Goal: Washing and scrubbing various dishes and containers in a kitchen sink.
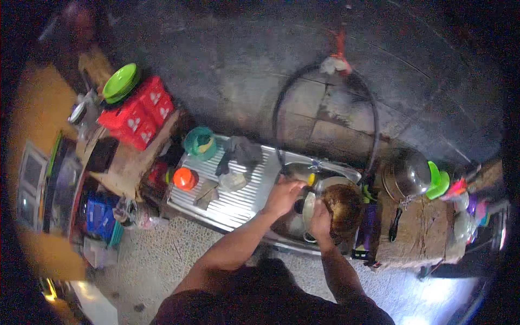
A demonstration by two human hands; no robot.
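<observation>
Both hands are over the metal sink basin [284,223]. My right hand [320,221] grips the edge of a pale, rounded dish [308,209], which stands tilted in the basin. My left hand [286,197] is just to its left, fingers bent near the dish's upper rim. Blur hides whether those fingers hold anything. A small yellow piece [311,179] shows beyond the left fingertips. Right of my right hand sits a large round metal pot or pan [347,207] with a brown, stained surface.
On the ribbed drainboard [260,178] are a teal container [201,143], an orange cup or bowl [185,178] and a dark cloth [243,152]. A black hose [278,109] arches behind the sink. Rightward, a dark pot [406,172] rests on a cardboard-covered surface [422,231]. Red crate [140,115], far left.
</observation>
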